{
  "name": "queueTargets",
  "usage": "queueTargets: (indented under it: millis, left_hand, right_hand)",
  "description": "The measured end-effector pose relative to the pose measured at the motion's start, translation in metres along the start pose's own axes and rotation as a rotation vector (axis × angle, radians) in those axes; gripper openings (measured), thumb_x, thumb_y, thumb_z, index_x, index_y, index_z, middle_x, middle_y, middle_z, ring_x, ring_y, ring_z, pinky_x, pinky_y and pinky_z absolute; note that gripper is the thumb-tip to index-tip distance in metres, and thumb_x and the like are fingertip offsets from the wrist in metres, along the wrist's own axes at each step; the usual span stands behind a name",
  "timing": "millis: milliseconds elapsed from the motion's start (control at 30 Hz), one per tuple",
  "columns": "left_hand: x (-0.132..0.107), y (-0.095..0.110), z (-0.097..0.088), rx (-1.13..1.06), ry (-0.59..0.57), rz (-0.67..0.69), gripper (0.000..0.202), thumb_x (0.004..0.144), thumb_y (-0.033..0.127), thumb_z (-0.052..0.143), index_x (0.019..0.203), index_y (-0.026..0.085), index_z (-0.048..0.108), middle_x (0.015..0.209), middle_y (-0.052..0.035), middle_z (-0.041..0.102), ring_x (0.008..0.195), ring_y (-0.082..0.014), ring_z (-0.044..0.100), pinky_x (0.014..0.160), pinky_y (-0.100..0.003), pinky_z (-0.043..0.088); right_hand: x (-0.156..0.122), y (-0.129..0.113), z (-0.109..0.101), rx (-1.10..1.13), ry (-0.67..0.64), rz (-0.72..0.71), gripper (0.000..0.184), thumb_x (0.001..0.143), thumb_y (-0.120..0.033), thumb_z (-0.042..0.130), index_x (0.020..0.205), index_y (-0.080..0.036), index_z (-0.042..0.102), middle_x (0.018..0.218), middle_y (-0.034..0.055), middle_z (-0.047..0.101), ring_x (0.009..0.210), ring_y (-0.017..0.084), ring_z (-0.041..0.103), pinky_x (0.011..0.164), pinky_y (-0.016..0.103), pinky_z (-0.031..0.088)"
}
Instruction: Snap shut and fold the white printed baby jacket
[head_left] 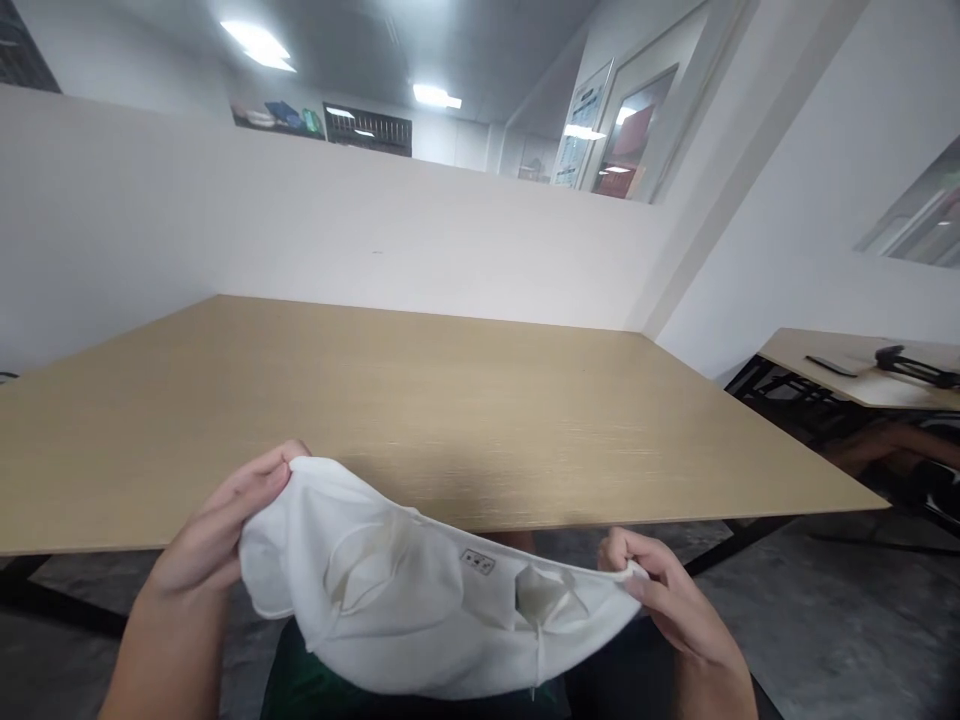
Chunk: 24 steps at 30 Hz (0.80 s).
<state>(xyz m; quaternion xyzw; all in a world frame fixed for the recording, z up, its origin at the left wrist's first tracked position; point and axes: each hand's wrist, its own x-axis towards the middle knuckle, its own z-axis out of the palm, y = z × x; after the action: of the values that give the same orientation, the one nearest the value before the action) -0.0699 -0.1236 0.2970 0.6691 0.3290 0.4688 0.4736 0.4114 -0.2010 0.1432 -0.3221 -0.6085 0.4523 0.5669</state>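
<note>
A white bra [427, 620], soft with cup-shaped pads on its inner side and a small printed label near the upper edge, is stretched between my two hands in front of my lap. My left hand [225, 515] pinches its left end, higher up and over the table's near edge. Closed on the right end is my right hand [667, 600], thumb against fingers, a little lower and just off the table edge. Between the hands the top edge sags in a curve, and the lower part hangs down in folds.
The wooden table [465, 400] stretches ahead to a white partition wall [420, 240]. At right stands a second table [862, 385] with a black stand-like object [915, 367] and a flat dark item [830, 366]. A person's arm [892, 440] shows below it.
</note>
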Motion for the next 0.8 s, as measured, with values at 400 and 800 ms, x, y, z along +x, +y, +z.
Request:
queueTargets:
  millis: [400,800]
  left_hand:
    - [0.053,0.019,-0.003,0.453,0.371,0.301,0.032,0.099,0.050,0.063,0.095,0.019,0.059,0.082,0.0019,0.055,0.076,-0.0121,0.049,0.064,-0.022,0.037]
    - [0.237,-0.048,-0.058,1.461,0.532,0.014,0.045,0.102,0.045,0.037,0.121,0.019,0.068,0.105,-0.0151,0.075,0.097,-0.0296,0.069,0.073,-0.034,0.040]
  right_hand:
    - [0.122,-0.020,0.019,-0.290,0.485,-0.212,0.047,0.097,-0.065,0.062,0.097,-0.020,0.050,0.085,0.0014,0.047,0.073,0.015,0.042,0.064,0.025,0.037]
    - [0.334,0.054,-0.012,-0.940,0.467,-0.128,0.024,0.101,-0.039,0.054,0.097,-0.017,0.063,0.096,0.0084,0.070,0.087,0.021,0.059,0.078,0.030,0.038]
